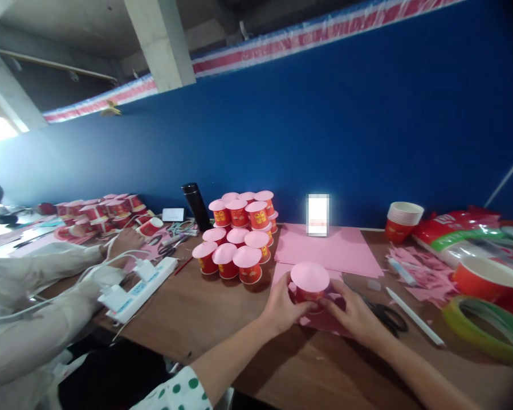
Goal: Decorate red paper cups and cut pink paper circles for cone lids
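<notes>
A red paper cup [308, 295] stands in front of me, topped by a round pink paper disc [310, 277] that overhangs its rim. My left hand [284, 304] wraps the cup's left side, thumb across its front. From the right, my right hand [348, 310] closes round the same cup, its thumb near the other. Pink paper pieces lie under and around the cup. Left of my hands, several red cups with matching pink discs [247, 257] stand grouped, some stacked. Pink paper sheets [325, 246] lie just behind the held cup.
Black scissors [387, 316], a white pen [414, 316], yellow-green tape [485, 327] and pink scraps [425, 273] lie to the right. A stack of paper cups [404, 219] stands behind them. At left are a power strip [143, 290], a black bottle [196, 206] and a co-worker's hands [126, 244].
</notes>
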A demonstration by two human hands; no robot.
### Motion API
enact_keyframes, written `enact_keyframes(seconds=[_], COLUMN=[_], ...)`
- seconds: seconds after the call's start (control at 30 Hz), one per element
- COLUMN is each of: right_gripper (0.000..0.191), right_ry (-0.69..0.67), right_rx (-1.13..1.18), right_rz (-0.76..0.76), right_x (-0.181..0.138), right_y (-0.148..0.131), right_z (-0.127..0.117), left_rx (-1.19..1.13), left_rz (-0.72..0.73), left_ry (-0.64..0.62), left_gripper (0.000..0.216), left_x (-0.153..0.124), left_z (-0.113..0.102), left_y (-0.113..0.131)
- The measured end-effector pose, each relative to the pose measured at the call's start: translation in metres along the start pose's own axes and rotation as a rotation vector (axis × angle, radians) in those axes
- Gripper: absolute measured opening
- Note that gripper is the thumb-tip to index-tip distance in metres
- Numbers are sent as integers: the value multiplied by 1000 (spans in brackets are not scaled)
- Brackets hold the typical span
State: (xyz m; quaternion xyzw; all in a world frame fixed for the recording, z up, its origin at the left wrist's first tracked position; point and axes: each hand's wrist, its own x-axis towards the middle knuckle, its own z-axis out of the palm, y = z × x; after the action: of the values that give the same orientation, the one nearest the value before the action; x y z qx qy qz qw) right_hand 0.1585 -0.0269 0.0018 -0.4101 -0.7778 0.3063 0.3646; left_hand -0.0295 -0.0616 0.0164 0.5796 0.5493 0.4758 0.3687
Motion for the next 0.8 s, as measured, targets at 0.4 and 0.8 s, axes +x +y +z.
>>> enact_keyframes(seconds=[0.4, 0.8], right_gripper=[40, 37], right_ry=[4, 81], right_rx=[26, -108], right_rz=[33, -148], right_x=[-16, -15], right_y=[-6, 10], right_z=[16, 27], left_rx=[186, 549], left_rz=[70, -129], left_ry=[454, 776], left_gripper=[67, 59], left_x=[8, 77], left_z=[-141, -236], left_y=[24, 4])
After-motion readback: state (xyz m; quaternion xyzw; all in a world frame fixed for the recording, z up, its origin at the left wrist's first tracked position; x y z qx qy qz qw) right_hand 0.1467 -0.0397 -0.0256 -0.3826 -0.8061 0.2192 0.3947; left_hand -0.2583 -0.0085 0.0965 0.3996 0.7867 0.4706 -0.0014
